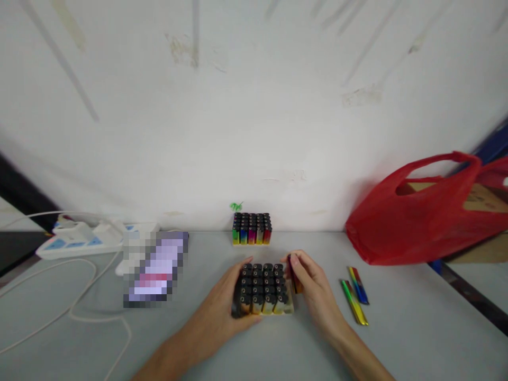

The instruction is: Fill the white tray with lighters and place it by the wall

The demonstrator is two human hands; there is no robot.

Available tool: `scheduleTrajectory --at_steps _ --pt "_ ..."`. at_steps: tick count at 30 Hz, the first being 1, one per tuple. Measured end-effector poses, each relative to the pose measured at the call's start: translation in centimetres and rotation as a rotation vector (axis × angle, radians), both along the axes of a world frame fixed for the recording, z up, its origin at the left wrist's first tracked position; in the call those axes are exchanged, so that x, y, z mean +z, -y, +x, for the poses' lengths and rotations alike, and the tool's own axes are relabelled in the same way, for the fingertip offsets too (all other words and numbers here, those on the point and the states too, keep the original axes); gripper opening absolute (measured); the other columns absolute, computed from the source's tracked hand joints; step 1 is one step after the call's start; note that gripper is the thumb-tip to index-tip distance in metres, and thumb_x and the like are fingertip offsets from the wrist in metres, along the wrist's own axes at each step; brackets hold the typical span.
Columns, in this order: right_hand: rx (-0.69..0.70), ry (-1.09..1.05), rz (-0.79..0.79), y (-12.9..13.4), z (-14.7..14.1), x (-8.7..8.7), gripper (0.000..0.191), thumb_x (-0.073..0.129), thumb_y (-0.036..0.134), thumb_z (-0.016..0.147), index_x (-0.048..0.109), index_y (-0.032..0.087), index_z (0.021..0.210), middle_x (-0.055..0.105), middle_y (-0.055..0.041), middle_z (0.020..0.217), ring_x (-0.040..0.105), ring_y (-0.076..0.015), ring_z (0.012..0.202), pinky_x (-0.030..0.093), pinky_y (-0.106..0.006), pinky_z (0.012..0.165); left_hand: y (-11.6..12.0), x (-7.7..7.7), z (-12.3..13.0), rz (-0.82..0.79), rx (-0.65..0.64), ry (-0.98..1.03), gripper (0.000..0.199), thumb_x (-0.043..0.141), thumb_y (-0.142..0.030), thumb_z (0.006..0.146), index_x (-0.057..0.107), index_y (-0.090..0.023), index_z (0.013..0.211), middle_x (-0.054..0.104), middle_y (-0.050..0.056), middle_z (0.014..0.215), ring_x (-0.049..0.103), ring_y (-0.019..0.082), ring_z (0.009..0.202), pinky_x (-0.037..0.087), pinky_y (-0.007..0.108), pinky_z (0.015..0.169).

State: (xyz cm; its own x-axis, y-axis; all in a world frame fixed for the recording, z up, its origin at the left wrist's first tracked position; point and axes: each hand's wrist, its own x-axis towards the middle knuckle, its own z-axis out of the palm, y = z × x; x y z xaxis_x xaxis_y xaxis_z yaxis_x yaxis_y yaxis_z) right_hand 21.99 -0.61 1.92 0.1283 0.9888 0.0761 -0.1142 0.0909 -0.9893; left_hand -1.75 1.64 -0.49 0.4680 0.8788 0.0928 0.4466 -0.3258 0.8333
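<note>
My left hand point(220, 299) is wrapped around the left side of a pale tray of lighters point(262, 288), its thumb along the near edge. The lighters stand upright in rows, black tops up, with pale yellowish bodies at the front. Bare tray shows at its right end. Beside that end, my right hand point(311, 278) pinches a shiny dark red-and-orange strip point(295, 275), upright; whether it is a lighter or a sleeve I cannot tell. Further right lie two shiny multicoloured strips, a green-and-yellow one point(354, 302) and a red-and-blue one point(359, 286).
A second block of lighters point(252, 230) with coloured bodies stands against the wall. On the right sits a red plastic bag point(416, 222) with cardboard inside. To the left are a blurred-out phone point(161, 270), a white power strip point(95, 243) and loose white cables point(93, 280).
</note>
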Motion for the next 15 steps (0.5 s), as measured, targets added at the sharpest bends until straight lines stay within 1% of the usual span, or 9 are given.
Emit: scheduleTrajectory --at_steps 1,4,6,10,12,15 --pt "-0.006 0.048 0.013 -0.1 0.3 0.2 0.042 0.073 0.063 0.100 0.075 0.021 0.095 0.066 -0.0021 0.088 0.060 -0.0201 0.084 0.047 -0.029 0.076 0.0 0.0 0.0 -0.002 0.007 0.003 0.097 0.092 -0.030 0.083 0.041 -0.029 0.166 0.055 0.011 0.169 0.054 0.039 0.154 0.038 0.056 0.133" --pt "0.000 0.117 0.023 -0.5 1.0 0.4 0.042 0.074 0.062 0.099 0.080 0.020 0.103 0.073 -0.0045 0.097 0.064 -0.0244 0.094 0.048 -0.033 0.086 0.0 0.0 -0.1 -0.006 0.015 -0.004 0.100 0.093 -0.029 0.080 0.042 -0.029 0.166 0.055 0.011 0.170 0.053 0.040 0.154 0.037 0.056 0.134" --pt "0.018 0.133 0.022 -0.7 1.5 0.1 0.042 0.073 0.060 0.099 0.080 0.020 0.107 0.075 -0.0052 0.098 0.065 -0.0255 0.096 0.049 -0.035 0.087 0.0 -0.1 -0.2 0.004 0.006 0.002 0.100 0.092 -0.028 0.080 0.041 -0.029 0.166 0.056 0.011 0.169 0.055 0.039 0.153 0.039 0.057 0.133" --pt "0.046 0.217 0.036 -0.9 2.0 -0.5 0.037 0.074 0.055 0.101 0.077 0.020 0.112 0.075 -0.0034 0.091 0.065 -0.0240 0.087 0.048 -0.036 0.082 -0.1 -0.2 -0.2 0.016 -0.007 0.010 0.097 0.092 -0.029 0.083 0.042 -0.029 0.166 0.056 0.012 0.169 0.056 0.039 0.152 0.041 0.057 0.132" --pt "0.055 0.300 0.071 -0.8 2.1 -0.3 0.032 0.073 0.051 0.102 0.077 0.020 0.110 0.075 -0.0031 0.091 0.065 -0.0238 0.087 0.047 -0.036 0.083 -0.1 -0.2 -0.2 0.014 -0.013 0.005 0.096 0.092 -0.031 0.084 0.041 -0.030 0.166 0.055 0.011 0.169 0.055 0.038 0.153 0.040 0.056 0.132" --pt "0.073 0.429 0.142 -0.6 2.5 0.4 0.023 0.070 0.044 0.105 0.078 0.022 0.107 0.077 -0.0037 0.096 0.067 -0.0243 0.093 0.047 -0.037 0.088 0.0 0.0 -0.2 0.021 -0.011 0.013 0.095 0.092 -0.032 0.085 0.042 -0.031 0.165 0.057 0.010 0.168 0.056 0.038 0.152 0.041 0.055 0.132"
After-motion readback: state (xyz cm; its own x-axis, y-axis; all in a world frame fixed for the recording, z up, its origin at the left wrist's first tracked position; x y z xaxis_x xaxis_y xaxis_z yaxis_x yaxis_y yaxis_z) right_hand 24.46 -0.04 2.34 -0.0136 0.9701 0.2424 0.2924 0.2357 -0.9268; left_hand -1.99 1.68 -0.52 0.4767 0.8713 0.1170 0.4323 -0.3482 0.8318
